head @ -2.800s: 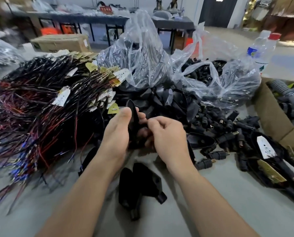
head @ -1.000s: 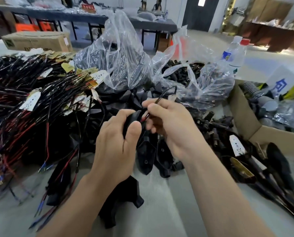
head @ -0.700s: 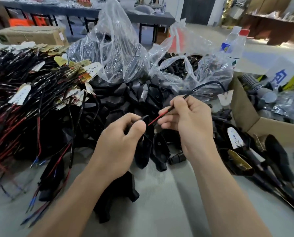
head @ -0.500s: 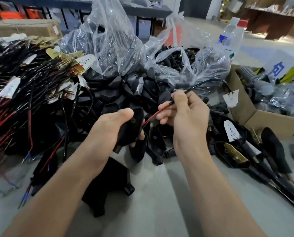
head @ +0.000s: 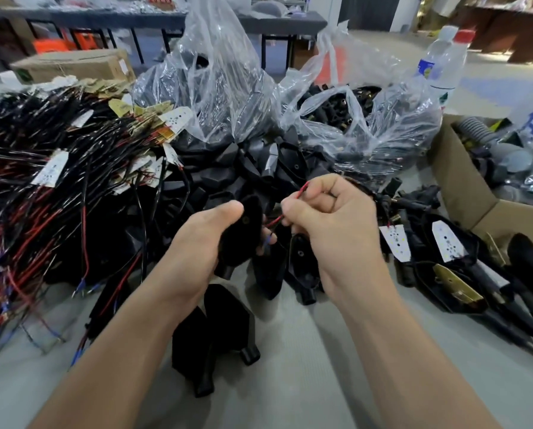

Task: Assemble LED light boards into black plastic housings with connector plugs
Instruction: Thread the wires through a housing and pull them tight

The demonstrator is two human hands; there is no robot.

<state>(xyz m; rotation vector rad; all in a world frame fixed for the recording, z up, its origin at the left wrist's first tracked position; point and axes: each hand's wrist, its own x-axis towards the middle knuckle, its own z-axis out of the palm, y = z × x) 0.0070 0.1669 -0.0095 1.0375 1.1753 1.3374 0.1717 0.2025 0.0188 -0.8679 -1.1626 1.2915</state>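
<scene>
My left hand grips a black plastic housing upright over the table, thumb on its upper edge. My right hand pinches a red and black wire pair that runs into the housing's right side. The wire's white LED board hangs just right of my right hand. Loose black housings lie on the grey table below my hands. A heap of wired LED boards fills the left side.
Clear plastic bags of black housings and connector plugs stand behind the hands. Assembled housings with boards lie at right. A cardboard box sits at far right, a water bottle behind it.
The right hand has drawn the wire pair back in toward the housing, so the exposed wire between the hands is shorter. The LED board has dropped beside the right hand. The left hand keeps hold of the housing.
</scene>
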